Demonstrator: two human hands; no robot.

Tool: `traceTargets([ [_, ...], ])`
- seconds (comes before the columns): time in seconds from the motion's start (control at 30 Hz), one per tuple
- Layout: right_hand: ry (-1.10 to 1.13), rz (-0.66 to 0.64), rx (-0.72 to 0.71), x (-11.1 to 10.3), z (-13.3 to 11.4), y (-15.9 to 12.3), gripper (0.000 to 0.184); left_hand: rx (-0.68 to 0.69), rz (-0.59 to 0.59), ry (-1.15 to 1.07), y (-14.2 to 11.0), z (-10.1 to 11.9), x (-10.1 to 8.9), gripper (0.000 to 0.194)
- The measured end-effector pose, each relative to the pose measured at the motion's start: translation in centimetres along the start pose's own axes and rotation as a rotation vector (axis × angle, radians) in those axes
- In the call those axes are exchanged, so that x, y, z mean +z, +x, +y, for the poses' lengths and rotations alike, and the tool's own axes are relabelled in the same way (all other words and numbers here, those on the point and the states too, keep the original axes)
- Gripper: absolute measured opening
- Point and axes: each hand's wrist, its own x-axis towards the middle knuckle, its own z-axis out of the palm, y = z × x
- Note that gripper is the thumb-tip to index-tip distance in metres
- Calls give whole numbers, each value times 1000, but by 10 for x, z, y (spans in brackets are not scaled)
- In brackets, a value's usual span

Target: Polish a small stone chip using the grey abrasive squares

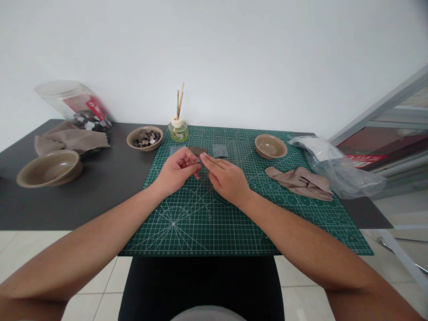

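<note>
Over the middle of the green cutting mat (200,232), my left hand (179,171) pinches a small dark piece (199,160) between thumb and fingers. My right hand (229,178) meets it there, its fingers held together and their tips against the same piece. Most of the piece is hidden by the fingertips, so its kind does not show. Just beyond the hands lie a brown square sheet (199,150) and a grey square sheet (220,150). Another greyish sheet (174,150) is partly covered by my left hand.
A bowl of dark and pale chips (146,139) stands left of a reed diffuser (179,130). Further left are a larger bowl (50,169), a brown cloth (72,138) and a clear container (72,96). On the right are a small bowl (270,146), a cloth (302,182) and a plastic bag (337,167).
</note>
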Motion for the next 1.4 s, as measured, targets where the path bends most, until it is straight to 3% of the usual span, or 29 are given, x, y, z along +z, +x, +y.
traceTargets([
  [0.27, 16, -27, -30, 0, -4, 0, 53, -60, -64, 38, 1, 0, -1, 20],
  [0.77, 13, -51, 4, -2, -3, 1, 57, -90, -69, 2, 0, -1, -2, 18],
  [1.03, 16, -32, -7, -3, -3, 1, 55, -66, -30, -19, -1, -1, -2, 16],
  [1.4, 4, -30, -5, -4, 1, 0, 54, -37, -4, -57, -1, 1, -2, 27],
])
